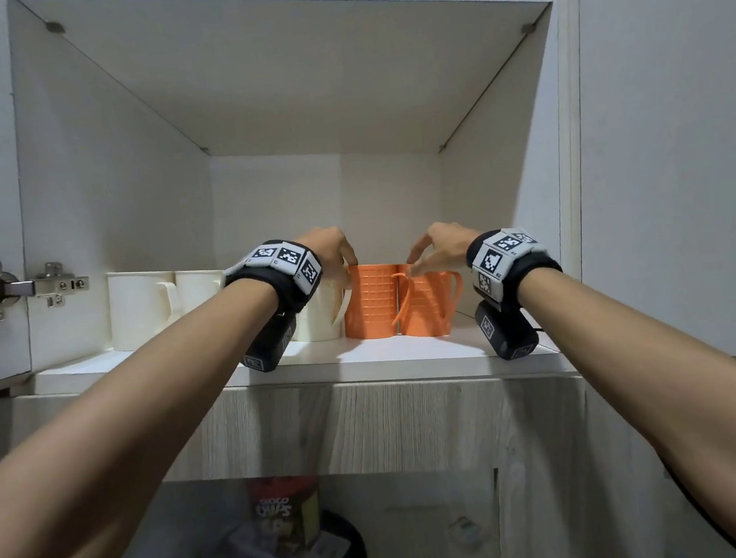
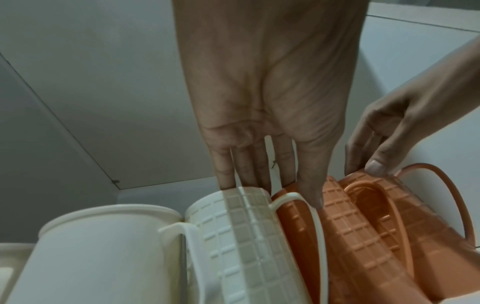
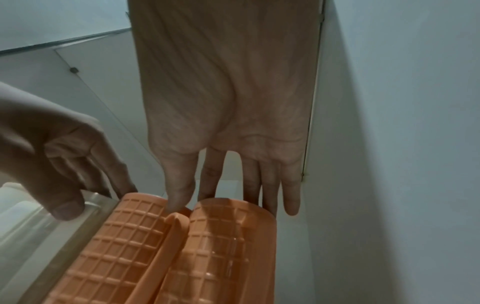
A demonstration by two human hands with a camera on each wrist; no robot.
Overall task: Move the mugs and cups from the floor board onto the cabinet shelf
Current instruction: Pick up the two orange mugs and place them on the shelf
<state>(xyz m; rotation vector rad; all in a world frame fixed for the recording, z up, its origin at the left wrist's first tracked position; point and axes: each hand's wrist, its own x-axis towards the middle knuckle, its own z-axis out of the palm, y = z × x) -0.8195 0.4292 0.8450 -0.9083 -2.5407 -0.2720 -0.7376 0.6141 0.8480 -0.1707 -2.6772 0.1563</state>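
Note:
Two orange gridded mugs stand side by side on the white cabinet shelf (image 1: 390, 359). My left hand (image 1: 347, 258) (image 2: 291, 191) pinches the rim of the left orange mug (image 1: 372, 306) (image 2: 345, 226), thumb on its outer wall and fingers dropped behind the rim. My right hand (image 1: 415, 263) (image 3: 221, 201) pinches the rim of the right orange mug (image 1: 430, 308) (image 3: 228, 236), thumb by the gap between the mugs. A cream gridded mug (image 1: 321, 312) (image 2: 246, 236) stands against the left orange one. Two plain cream mugs (image 1: 138, 311) stand further left.
The open cabinet door with its hinge (image 1: 10, 290) is at the left. An upper shelf (image 1: 286, 80) hangs well above the mugs. The cabinet's side wall (image 1: 505, 169) is close on the right. A cereal box (image 1: 284, 516) stands in the compartment below.

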